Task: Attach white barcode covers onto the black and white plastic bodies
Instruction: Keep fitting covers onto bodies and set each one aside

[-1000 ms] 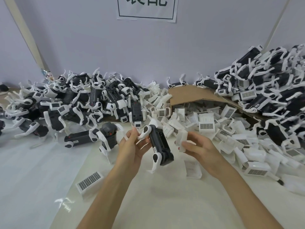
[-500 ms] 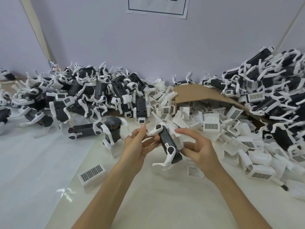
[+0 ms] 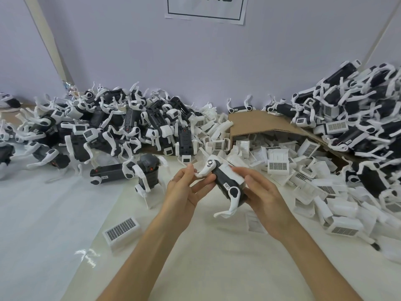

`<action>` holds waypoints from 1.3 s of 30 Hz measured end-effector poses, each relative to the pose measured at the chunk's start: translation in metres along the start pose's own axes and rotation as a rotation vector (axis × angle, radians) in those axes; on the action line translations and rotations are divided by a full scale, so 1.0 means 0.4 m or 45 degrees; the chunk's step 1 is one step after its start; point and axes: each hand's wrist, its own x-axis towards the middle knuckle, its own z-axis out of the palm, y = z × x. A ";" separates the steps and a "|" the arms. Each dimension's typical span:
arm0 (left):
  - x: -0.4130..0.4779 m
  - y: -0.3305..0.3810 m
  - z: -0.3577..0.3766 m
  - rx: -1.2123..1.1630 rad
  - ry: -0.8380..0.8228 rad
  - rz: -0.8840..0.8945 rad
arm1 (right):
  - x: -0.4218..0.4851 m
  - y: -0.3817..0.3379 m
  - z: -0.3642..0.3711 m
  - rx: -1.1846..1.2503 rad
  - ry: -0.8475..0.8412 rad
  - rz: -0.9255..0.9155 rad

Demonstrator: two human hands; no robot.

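Both hands hold one black and white plastic body (image 3: 225, 184) a little above the table (image 3: 217, 268), in the middle of the view. The body lies tilted, with its far end higher and turned to the left.

The left hand (image 3: 188, 189) pinches the white curved leg at the far end of the body between thumb and forefinger; its other fingers are almost straight under the body. The right hand (image 3: 263, 197) holds the body from the right side and from below, with its fingers curled round it. Its thumb lies on a white cover (image 3: 233, 173) that sits on top of the body. I cannot tell if this cover is fully snapped in.

One loose cover (image 3: 121, 230) lies on the table to the left of the left forearm, apart from the rest, with its barcode up. A big heap of covers (image 3: 282, 164) spreads on the right and comes out from under a bent sheet of cardboard (image 3: 260, 123). A pile of bodies (image 3: 130, 131) lies along the wall on the left, and a higher pile (image 3: 358, 118) stands on the right. One body (image 3: 149, 177) stands upright on its legs just left of the left hand. A paper sign (image 3: 206, 9) hangs on the wall above.
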 end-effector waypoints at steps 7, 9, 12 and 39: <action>-0.004 -0.006 0.005 -0.020 -0.090 0.034 | -0.003 -0.013 0.006 -0.041 0.007 -0.025; -0.003 -0.007 0.005 -0.048 -0.093 0.033 | -0.003 -0.012 0.007 -0.063 -0.001 -0.035; -0.005 -0.004 0.004 -0.028 -0.101 0.037 | -0.001 -0.009 0.000 -0.054 -0.031 -0.044; -0.053 -0.067 0.049 0.921 -0.305 0.275 | -0.014 -0.005 0.012 -0.344 0.026 -0.080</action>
